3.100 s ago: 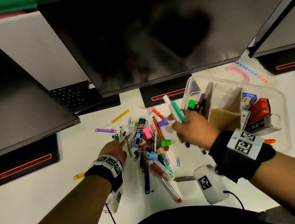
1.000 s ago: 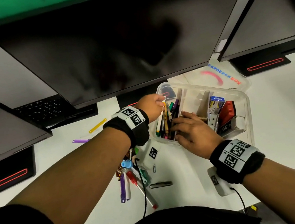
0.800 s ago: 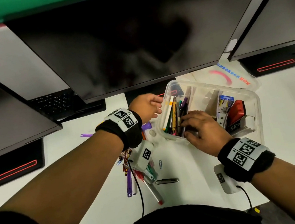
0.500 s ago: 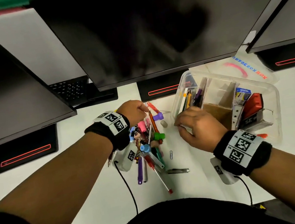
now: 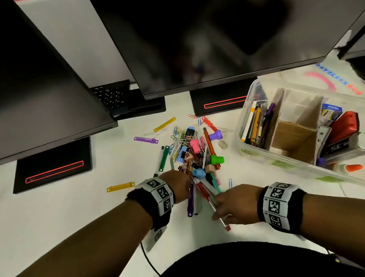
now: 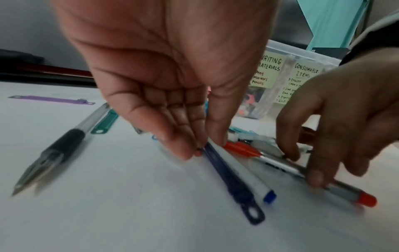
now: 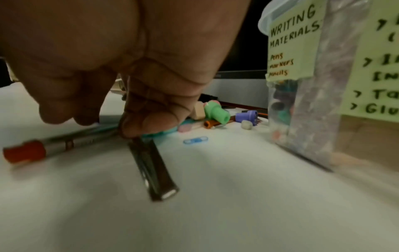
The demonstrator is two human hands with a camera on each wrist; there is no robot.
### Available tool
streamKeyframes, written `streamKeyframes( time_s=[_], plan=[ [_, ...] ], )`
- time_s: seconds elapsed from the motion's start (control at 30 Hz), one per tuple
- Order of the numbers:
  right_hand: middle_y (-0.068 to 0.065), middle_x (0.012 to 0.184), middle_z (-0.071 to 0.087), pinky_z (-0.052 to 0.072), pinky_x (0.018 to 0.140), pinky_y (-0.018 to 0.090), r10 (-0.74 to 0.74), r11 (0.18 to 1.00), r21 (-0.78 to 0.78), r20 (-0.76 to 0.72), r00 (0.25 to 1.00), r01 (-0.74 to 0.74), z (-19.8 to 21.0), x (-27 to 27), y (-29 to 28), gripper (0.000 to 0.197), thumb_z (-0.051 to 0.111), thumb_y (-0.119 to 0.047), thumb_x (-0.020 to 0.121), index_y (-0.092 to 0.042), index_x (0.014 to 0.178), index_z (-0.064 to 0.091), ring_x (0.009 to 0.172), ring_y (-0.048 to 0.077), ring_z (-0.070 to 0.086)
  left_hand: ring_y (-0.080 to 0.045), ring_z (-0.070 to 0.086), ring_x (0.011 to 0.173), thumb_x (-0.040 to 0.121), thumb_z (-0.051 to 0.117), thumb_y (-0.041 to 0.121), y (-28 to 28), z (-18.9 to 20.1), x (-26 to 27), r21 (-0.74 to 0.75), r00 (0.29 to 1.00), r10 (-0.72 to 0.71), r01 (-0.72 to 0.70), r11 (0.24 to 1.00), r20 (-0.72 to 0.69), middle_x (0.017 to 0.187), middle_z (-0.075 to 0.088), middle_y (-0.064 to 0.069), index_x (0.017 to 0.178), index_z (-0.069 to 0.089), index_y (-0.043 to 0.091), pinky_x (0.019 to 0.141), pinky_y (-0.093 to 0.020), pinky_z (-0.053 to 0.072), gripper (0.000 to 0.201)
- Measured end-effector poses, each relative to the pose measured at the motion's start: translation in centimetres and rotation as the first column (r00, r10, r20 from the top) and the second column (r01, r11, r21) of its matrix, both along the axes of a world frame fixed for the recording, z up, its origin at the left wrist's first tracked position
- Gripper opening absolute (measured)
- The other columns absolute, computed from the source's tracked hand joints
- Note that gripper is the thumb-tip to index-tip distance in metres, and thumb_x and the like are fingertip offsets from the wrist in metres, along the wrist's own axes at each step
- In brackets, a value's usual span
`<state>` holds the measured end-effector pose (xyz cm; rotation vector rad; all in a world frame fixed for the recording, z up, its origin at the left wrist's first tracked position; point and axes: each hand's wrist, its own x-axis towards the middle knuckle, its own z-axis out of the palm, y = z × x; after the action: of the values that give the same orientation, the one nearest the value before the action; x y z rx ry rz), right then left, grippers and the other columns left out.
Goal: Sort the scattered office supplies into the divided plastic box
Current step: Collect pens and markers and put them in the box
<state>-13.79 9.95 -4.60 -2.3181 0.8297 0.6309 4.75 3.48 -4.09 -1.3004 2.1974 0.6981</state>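
The clear divided box (image 5: 284, 162) stands right of a pile of pens, clips and erasers (image 5: 193, 153). Pens and pencils (image 5: 253, 126) lie in its left compartment, labelled "writing materials" (image 7: 291, 39). At the pile's near edge my left hand (image 5: 179, 184) comes down on the desk. Its thumb and fingers (image 6: 185, 150) pinch the top of a dark blue fastener strip (image 6: 231, 180), with a white blue-capped pen (image 6: 257, 185) alongside. My right hand (image 5: 222, 206) curls down onto a red-ended pen (image 7: 23, 151) and a dark metal piece (image 7: 155, 172).
Three dark monitors overhang the back of the white desk, on black stands (image 5: 51, 170). Loose yellow (image 5: 120, 187) and purple (image 5: 145, 140) strips lie left of the pile, and a black pen (image 6: 60, 148) too. The box lid (image 5: 326, 80) lies behind the box.
Both hands left the box's pen compartment, where the pens they held now lie, and came back down and left to the pile's near edge. They now grip fresh items.
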Motion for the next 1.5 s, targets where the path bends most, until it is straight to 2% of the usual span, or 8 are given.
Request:
streamKeyframes(
  time_s=[0.4,0.53,0.67,0.87,0.97,1.17,1.3,1.5],
  plan=[
    [0.013,0.132,0.048,0.046,0.093,0.040,-0.293,0.947,-0.165,-0.088,0.952,0.276,-1.1,-1.7,-0.1,0.039,0.032,-0.022,0.100,-0.019,0.138,0.039,0.120,0.033,0.050,-0.029,0.055,0.110,0.090,0.053,0.030,-3.5,-1.8,3.2,-0.184,0.900,0.423,-0.436,0.881,-0.108,0.121,0.055,-0.012,0.113,0.055,0.011,0.091,-0.034,0.046,0.030],
    [0.013,0.119,0.058,0.046,0.081,0.033,-0.487,0.868,-0.118,-0.010,0.874,0.482,-0.7,-1.7,-0.3,0.031,0.040,-0.015,0.095,-0.015,0.125,0.043,0.099,0.030,0.058,-0.029,0.052,0.115,0.088,0.058,0.031,-4.0,-2.8,3.7,-0.202,0.849,0.513,-0.529,0.824,-0.128,0.125,0.050,-0.012,0.121,0.051,0.012,0.096,-0.036,0.045,0.038],
    [0.011,0.103,0.062,0.034,0.065,0.026,-0.641,0.761,-0.057,0.094,0.762,0.646,0.5,-1.9,-1.0,0.027,0.052,-0.016,0.085,-0.014,0.112,0.047,0.076,0.020,0.046,-0.032,0.051,0.119,0.086,0.060,0.018,-4.3,-3.3,4.4,-0.167,0.750,0.651,-0.661,0.731,-0.120,0.129,0.049,-0.015,0.129,0.043,0.011,0.098,-0.038,0.045,0.047],
    [0.017,0.090,0.058,0.035,0.067,0.027,-0.863,0.477,0.007,0.194,0.467,0.879,0.1,-1.1,-3.2,0.010,0.042,-0.021,0.096,-0.013,0.092,0.047,0.081,0.030,0.054,-0.031,0.057,0.110,0.086,0.057,0.013,-4.2,-3.3,4.5,-0.112,0.762,0.643,-0.648,0.754,-0.080,0.121,0.057,-0.015,0.122,0.045,0.007,0.088,-0.035,0.047,0.038],
    [0.023,0.103,0.063,0.044,0.069,0.033,-0.907,0.376,0.004,0.205,0.367,0.927,-0.8,-0.1,-4.3,0.021,0.043,-0.016,0.095,-0.001,0.106,0.053,0.091,0.037,0.061,-0.030,0.056,0.108,0.086,0.057,0.016,-4.0,-3.3,4.5,-0.091,0.765,0.641,-0.644,0.760,-0.063,0.118,0.058,-0.015,0.117,0.047,0.006,0.082,-0.032,0.045,0.033],
    [0.018,0.117,0.060,0.046,0.089,0.032,-0.955,0.259,-0.058,0.132,0.265,0.964,-2.3,1.2,-6.0,0.033,0.045,-0.017,0.095,0.000,0.123,0.047,0.109,0.033,0.059,-0.032,0.057,0.108,0.093,0.043,0.014,-4.1,-2.5,3.2,-0.083,0.748,0.655,-0.663,0.744,-0.107,0.116,0.060,-0.017,0.110,0.053,0.002,0.082,-0.033,0.045,0.023],
    [0.018,0.120,0.061,0.046,0.090,0.031,-0.941,0.282,-0.123,0.160,0.300,0.951,-2.8,1.8,-7.3,0.037,0.044,-0.016,0.096,-0.001,0.130,0.046,0.109,0.031,0.060,-0.031,0.059,0.101,0.094,0.041,0.018,-3.8,-2.5,2.0,-0.045,0.739,0.653,-0.667,0.744,-0.169,0.110,0.063,-0.017,0.099,0.055,0.004,0.073,-0.030,0.042,0.020],
    [0.016,0.112,0.065,0.048,0.081,0.030,-0.916,0.374,-0.143,0.097,0.389,0.916,-2.6,2.3,-7.2,0.028,0.047,-0.024,0.095,-0.003,0.113,0.054,0.103,0.030,0.062,-0.030,0.059,0.106,0.087,0.059,0.027,-3.6,-3.2,1.3,-0.045,0.751,0.640,-0.653,0.756,-0.161,0.116,0.062,-0.014,0.113,0.054,0.006,0.077,-0.028,0.044,0.033]
  ],
)
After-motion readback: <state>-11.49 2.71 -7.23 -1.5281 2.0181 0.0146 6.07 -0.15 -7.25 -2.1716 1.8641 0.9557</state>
